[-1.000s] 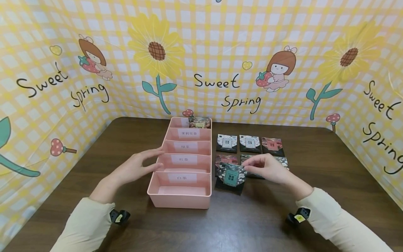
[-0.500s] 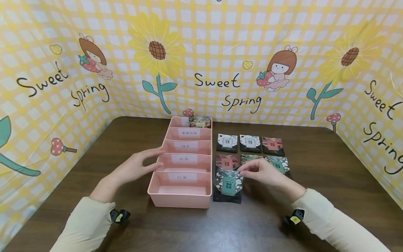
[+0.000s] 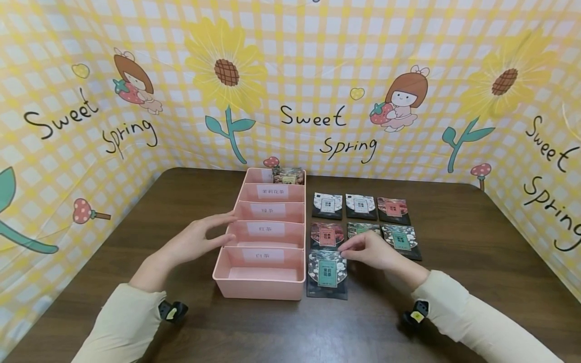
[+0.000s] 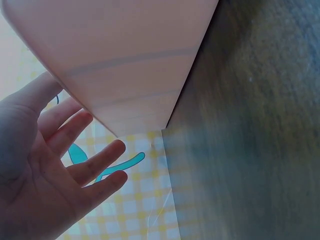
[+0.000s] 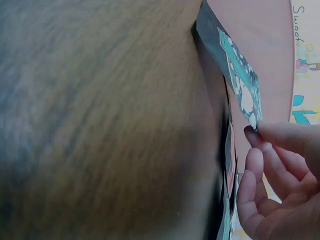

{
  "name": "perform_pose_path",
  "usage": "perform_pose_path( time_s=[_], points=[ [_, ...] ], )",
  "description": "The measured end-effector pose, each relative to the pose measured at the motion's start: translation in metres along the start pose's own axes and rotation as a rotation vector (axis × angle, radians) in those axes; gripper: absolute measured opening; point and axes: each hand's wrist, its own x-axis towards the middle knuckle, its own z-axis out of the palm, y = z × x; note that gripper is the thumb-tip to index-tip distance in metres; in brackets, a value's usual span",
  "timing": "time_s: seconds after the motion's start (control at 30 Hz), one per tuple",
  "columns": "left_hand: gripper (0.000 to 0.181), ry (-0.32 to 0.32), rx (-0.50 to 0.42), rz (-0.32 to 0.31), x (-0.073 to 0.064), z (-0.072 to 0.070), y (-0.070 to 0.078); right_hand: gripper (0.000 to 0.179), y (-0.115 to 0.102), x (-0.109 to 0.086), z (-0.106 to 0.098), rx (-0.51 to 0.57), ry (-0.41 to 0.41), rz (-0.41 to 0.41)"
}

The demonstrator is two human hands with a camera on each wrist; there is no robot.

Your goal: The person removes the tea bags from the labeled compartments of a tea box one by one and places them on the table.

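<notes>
My right hand (image 3: 374, 250) pinches the top corner of a black tea packet (image 3: 328, 275) with a green label and white flowers. The packet is just right of the pink divided box (image 3: 257, 291); in the right wrist view it is tilted, its near end raised off the table. On the box's left rim rest the fingertips of my left hand (image 3: 192, 241), fingers spread and fairly straight. The left wrist view shows that hand (image 4: 55, 160) beside the box's outer wall. White paper labels mark the compartments, and patterned packets (image 3: 288, 177) stand in the farthest one.
Right of the box lie more packets in rows: two white ones (image 3: 328, 204), red ones (image 3: 393, 209) and green ones (image 3: 401, 239), one partly hidden by my right hand. The brown table (image 3: 363, 327) meets a yellow checked cloth (image 3: 313, 60) at the back and sides.
My right hand has moved the green-labelled packet toward me and slightly left, beside the box's near compartment. The packets behind it show more fully. My left hand has stayed in place.
</notes>
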Motion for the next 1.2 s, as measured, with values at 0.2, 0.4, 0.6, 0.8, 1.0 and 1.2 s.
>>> perform_pose_path(
  time_s=[0.2, 0.4, 0.6, 0.8, 1.0, 1.2],
  points=[
    [0.052, -0.003, -0.001, -0.007, 0.002, 0.002, -0.004, 0.016, -0.001, 0.001, 0.002, 0.007, 0.001, 0.030],
    [0.052, 0.000, 0.000, -0.008, 0.002, 0.003, -0.005, 0.017, 0.001, 0.003, 0.006, 0.008, 0.010, 0.050],
    [0.052, 0.002, 0.000, -0.008, 0.001, 0.003, -0.003, 0.017, 0.004, 0.004, 0.008, -0.009, 0.032, 0.041],
    [0.051, 0.008, 0.008, 0.004, -0.001, 0.001, -0.001, 0.018, 0.003, 0.003, 0.008, -0.019, 0.054, 0.042],
    [0.050, 0.008, 0.010, 0.008, -0.002, 0.000, 0.000, 0.017, -0.003, 0.002, 0.005, -0.029, 0.089, 0.059],
    [0.050, 0.013, 0.015, 0.012, -0.001, 0.001, -0.001, 0.019, -0.009, 0.004, -0.004, -0.041, 0.101, 0.060]
  ],
)
